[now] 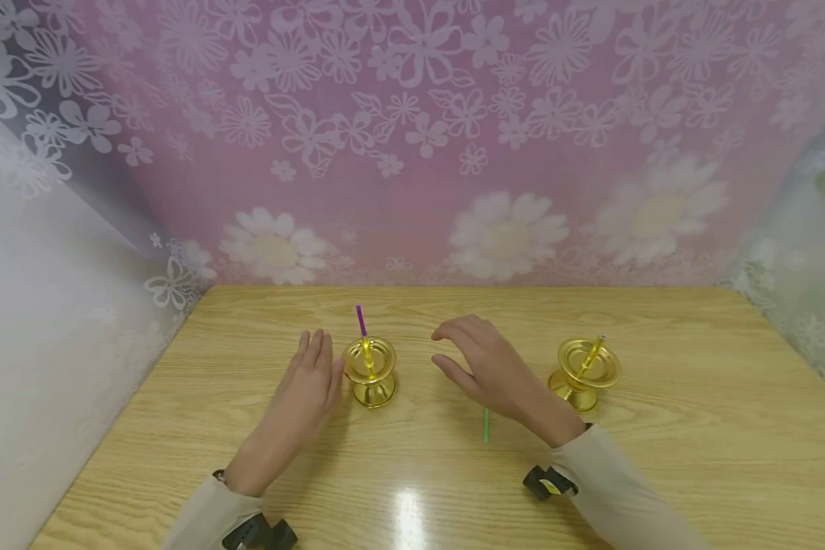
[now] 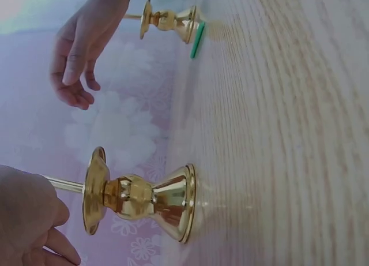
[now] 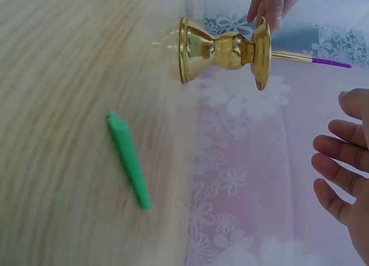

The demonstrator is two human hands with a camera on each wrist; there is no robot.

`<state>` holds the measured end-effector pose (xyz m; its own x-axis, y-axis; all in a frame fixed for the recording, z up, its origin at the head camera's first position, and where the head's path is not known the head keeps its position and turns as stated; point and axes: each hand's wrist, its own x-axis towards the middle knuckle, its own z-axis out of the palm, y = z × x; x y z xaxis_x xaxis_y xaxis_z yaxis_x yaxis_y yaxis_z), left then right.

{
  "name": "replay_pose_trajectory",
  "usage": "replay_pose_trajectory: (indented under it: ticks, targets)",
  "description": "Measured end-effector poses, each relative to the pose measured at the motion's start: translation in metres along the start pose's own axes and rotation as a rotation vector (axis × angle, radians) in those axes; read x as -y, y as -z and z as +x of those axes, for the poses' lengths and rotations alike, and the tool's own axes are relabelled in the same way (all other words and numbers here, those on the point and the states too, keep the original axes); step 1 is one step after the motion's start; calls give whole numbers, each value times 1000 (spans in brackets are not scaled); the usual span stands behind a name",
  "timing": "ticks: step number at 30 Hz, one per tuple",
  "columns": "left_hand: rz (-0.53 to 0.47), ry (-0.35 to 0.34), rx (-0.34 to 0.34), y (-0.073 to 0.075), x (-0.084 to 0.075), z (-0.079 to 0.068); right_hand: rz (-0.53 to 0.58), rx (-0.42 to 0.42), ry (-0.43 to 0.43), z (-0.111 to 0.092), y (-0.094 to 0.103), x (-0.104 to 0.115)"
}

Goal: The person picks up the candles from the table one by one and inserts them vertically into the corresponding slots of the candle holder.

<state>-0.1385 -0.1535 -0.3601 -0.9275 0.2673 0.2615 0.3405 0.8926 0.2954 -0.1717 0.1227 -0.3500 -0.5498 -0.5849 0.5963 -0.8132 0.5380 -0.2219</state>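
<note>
A gold candle holder (image 1: 373, 391) stands upright on the table, with a thin purple stick (image 1: 360, 321) in the top of its central tube. My left hand (image 1: 301, 393) is just left of it, fingers straight and holding nothing. The thumb is near the dish's rim; whether it touches, I cannot tell. To the right of that holder hovers my right hand (image 1: 491, 370), fingers loosely bent with nothing in them. A second gold candle holder (image 1: 576, 393) stands farther right, no coloured stick in its tube. A green stick (image 3: 130, 162) lies on the table, partly hidden by my right hand in the head view.
The wooden table (image 1: 694, 458) ends at a pink floral backdrop (image 1: 399, 229). A pale floral side panel (image 1: 55, 305) borders it on the left, another (image 1: 797, 290) on the right. In the right wrist view a small green speck (image 3: 57, 197) is on the wood.
</note>
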Motion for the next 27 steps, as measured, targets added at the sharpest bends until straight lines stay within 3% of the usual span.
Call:
replay_pose_trajectory:
  ticks: [8,19,27]
  targets:
    - [11,-25,-18,9,-12,-12,-19,-7,-1,-27,11,-5]
    - [-5,-54,-89,2,-23,-24,-59,-3,-41,-59,25,-10]
    - [34,-60,-91,4,-30,-28,-79,-25,-49,-81,37,-11]
